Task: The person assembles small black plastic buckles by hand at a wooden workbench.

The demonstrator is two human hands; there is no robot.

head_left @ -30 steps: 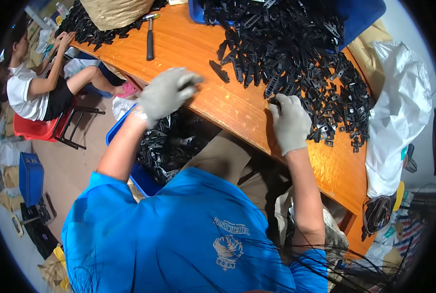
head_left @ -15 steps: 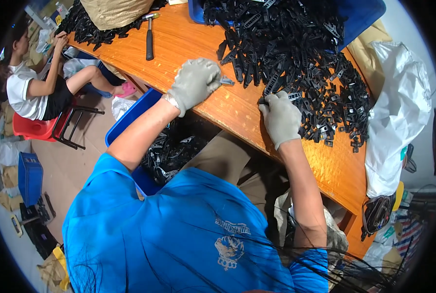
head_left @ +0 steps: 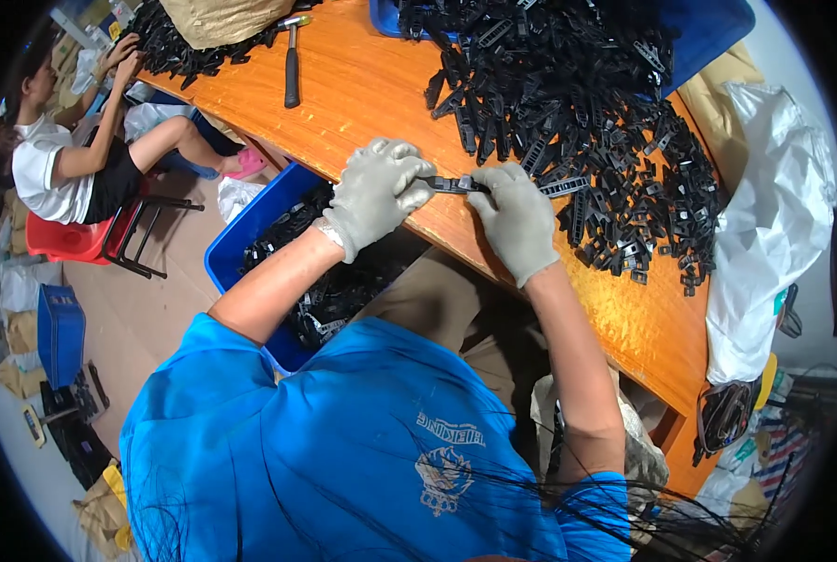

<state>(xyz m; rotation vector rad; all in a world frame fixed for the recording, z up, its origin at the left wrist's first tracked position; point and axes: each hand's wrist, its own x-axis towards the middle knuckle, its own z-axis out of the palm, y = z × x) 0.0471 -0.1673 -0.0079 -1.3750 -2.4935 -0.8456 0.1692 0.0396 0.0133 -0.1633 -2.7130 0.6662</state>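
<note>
In grey work gloves, my two hands meet over the near edge of the wooden table (head_left: 381,80). A short black plastic strip with a slotted body (head_left: 453,184) spans the gap between them. My left hand (head_left: 373,192) pinches its left end with curled fingers, and my right hand (head_left: 515,220) grips its right end between thumb and forefinger. Glove fingers hide both ends. Just beyond my right hand lies a heap of long black plastic strips (head_left: 549,94). Small black clips (head_left: 638,229) are scattered at the heap's right side.
A blue bin (head_left: 718,42) stands behind the heap. Left of it lies a hammer (head_left: 292,70). Another blue bin (head_left: 226,253), holding black parts, sits below the table edge by my left forearm. A person (head_left: 67,155) sits at far left; a white sack (head_left: 765,215) hangs at right.
My right hand has moved left from beside the heap up to my left hand. The strip in my left hand is now held at both ends.
</note>
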